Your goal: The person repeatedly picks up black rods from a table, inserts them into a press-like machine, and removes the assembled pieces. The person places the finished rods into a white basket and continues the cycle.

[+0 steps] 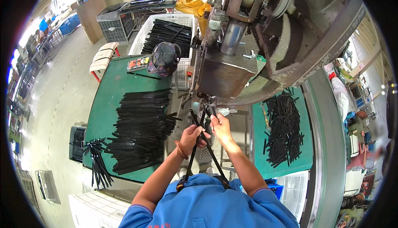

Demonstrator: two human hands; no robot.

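My left hand (192, 139) is closed around two long, thin black strips (213, 158) that cross each other, their lower ends reaching down to my waist. Just right of it, my right hand (221, 127) pinches a short black piece (214, 111) near the base of a large, worn metal press (224, 77). Directly above both hands is the press's working area, and its details are hard to make out. To the left, a thick pile of long black strips (141, 130) lies on a green table (102, 103). A heap of short black pieces (284, 128) covers much of the green surface (306, 147) on the right.
A dark patterned bag (164, 59) sits on the left table's far end, beside a white crate (189, 22) of black strips. More strips (98, 166) overhang the near left corner. A padded stool (103, 57) stands left; white crates (97, 209) are low down.
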